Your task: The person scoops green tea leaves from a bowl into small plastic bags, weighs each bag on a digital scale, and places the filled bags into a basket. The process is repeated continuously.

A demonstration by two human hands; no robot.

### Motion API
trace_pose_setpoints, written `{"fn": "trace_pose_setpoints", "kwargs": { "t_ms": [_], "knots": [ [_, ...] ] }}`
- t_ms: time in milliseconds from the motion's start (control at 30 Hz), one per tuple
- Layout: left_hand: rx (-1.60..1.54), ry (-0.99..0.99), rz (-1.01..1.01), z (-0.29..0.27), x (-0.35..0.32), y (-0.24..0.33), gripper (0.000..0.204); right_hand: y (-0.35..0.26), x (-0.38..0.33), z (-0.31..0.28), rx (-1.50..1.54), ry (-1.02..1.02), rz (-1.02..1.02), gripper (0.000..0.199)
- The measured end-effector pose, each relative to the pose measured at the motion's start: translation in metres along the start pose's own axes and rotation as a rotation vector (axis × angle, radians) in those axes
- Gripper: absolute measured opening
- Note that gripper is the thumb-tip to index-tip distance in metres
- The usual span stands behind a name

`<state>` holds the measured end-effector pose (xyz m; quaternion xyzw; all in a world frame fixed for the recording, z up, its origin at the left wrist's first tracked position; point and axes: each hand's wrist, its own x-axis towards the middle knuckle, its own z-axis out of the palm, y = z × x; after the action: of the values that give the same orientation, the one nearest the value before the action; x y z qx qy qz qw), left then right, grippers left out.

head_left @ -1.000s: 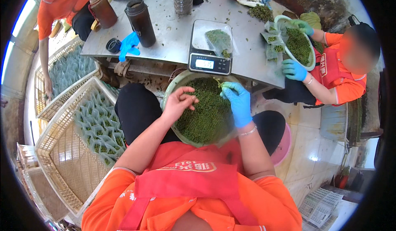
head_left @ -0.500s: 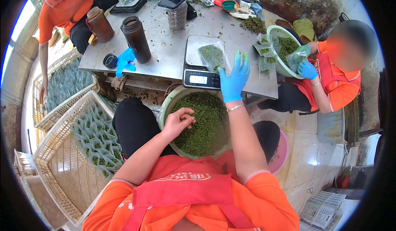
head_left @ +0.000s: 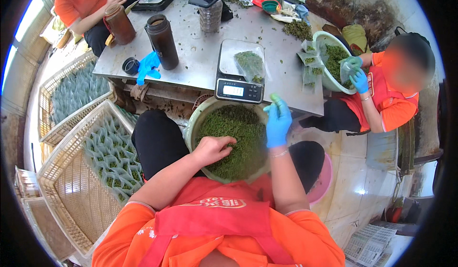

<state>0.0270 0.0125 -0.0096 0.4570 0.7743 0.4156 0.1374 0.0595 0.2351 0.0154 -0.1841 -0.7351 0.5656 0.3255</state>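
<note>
Green basin (head_left: 198, 119) of loose green leaves (head_left: 238, 138) on person's lap, just below worktop (head_left: 200, 57) edge. Left hand (head_left: 213, 148), bare, fingers curled into leaves, gripping small clump. Right hand (head_left: 278, 120), blue-gloved, raised above basin's right rim, fingertips pinched on small green bit. Digital scale (head_left: 238, 89) with filled clear pouch (head_left: 250, 64) lies directly ahead of right hand; right hand nearer. Woven trays (head_left: 71, 186) of filled pouches at left.

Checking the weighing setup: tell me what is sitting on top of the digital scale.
On the scale lies a clear bag of green leaves, resting on its platform. The platform under the bag is covered, so anything beneath it cannot be seen.
</note>
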Motion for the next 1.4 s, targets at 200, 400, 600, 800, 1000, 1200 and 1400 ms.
{"fn": "trace_pose_setpoints", "kwargs": {
  "t_ms": [200, 400, 600, 800, 1000, 1200, 1400],
  "knots": [
    [0.132, 0.183, 0.104, -0.034, 0.013, 0.009, 0.023, -0.007, -0.002, 0.011, -0.078, -0.098, -0.182, 0.029],
    [0.372, 0.506, 0.019, -0.098, 0.043, -0.027, 0.013, -0.005, 0.014, 0.023, -0.064, -0.138, -0.076, 0.031],
    [0.256, 0.629, -0.029, -0.087, 0.049, -0.048, 0.018, -0.004, 0.055, 0.046, -0.656, -0.134, -0.437, 0.029],
    [0.481, 0.682, -0.053, -0.088, 0.059, -0.043, 0.034, -0.049, 0.069, 0.072, -0.836, -0.337, -0.457, 0.022],
    [0.477, 0.611, -0.361, -0.083, 0.059, -0.056, 0.055, -0.094, 0.019, 0.113, -0.712, -0.578, -0.758, 0.028],
    [0.493, 0.612, -0.209, -0.087, 0.052, -0.052, 0.062, -0.069, 0.021, 0.141, -0.888, -0.791, -0.465, 0.029],
    [0.510, 0.602, -0.106, -0.088, 0.054, -0.046, 0.055, -0.077, 0.005, 0.131, -0.806, -0.634, -0.538, 0.027]
  ]
}}
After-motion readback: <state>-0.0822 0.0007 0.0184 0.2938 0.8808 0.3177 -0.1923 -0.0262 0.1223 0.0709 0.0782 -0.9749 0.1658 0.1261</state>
